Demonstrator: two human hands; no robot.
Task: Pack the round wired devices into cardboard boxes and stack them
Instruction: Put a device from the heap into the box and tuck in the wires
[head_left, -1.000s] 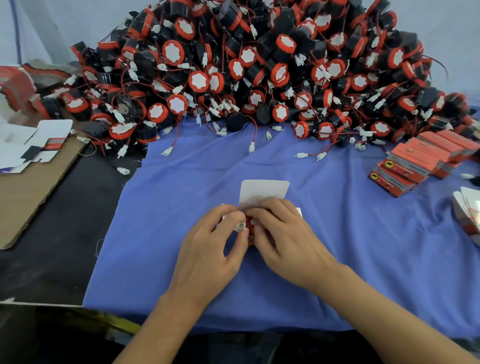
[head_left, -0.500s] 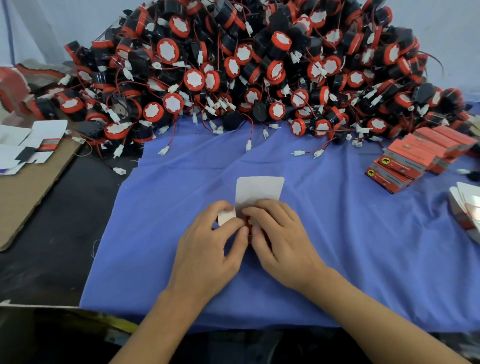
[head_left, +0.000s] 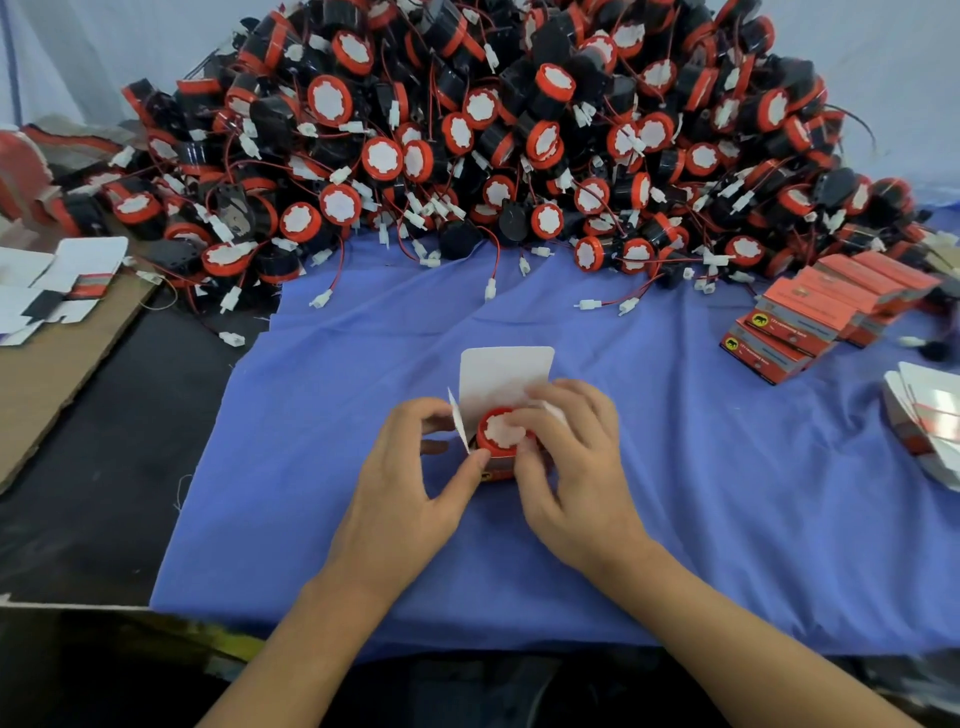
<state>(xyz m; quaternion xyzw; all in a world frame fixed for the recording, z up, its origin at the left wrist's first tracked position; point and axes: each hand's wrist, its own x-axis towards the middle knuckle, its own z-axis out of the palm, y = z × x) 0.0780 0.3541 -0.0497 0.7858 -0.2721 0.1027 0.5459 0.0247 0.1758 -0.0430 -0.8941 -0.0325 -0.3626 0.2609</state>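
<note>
Near the front of the blue cloth (head_left: 701, 493) on the tabletop (head_left: 104, 467), a small cardboard box (head_left: 506, 371) stands with its white top flap raised. A round wired device (head_left: 498, 431) sits in its mouth, red rim and white face showing. The left hand (head_left: 410, 488) grips the box at its left side, thumb against the wall and fingers curled beside the side flap. The right hand (head_left: 576, 467) curls round the device, fingertips on its face and thumb at its lower edge. The device looks light and hard-shelled, best taken by the rim. Judging by the heap of devices (head_left: 493, 130) behind, its thin lead is floppy and apt to snag. The box is thin card that would crease easily, so hold the walls, not the flaps. Both hands cover most of the box body. This device's wire and plug are out of sight, so whether they are tucked in cannot be told. The right-hand flap is blurred, and print on the packed boxes (head_left: 810, 312) is too small to read.
</note>
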